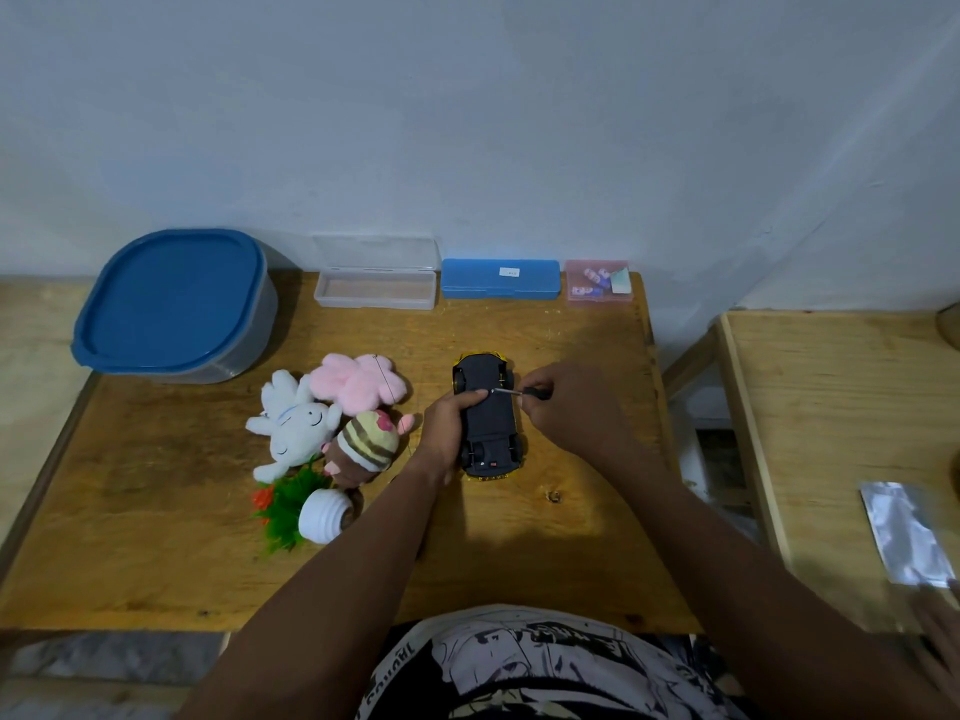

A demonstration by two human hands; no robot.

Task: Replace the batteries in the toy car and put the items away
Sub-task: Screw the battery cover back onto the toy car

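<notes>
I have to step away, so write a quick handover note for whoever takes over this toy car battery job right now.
Left hand steadies the toy car, upside down on the table.
Right hand holds a screwdriver, tip on the car's underside.
Spare batteries sit in the pink case at the back.
Done: car flipped, screwdriver at the underside.
Left: open the cover, swap batteries, close up, put items away.

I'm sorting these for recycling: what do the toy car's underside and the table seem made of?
The toy car underside looks like matte dark grey plastic: dull, moulded, no shine. The table looks like unpainted plywood or pine board: visible grain, a knot, a dull yellowish surface.
</notes>
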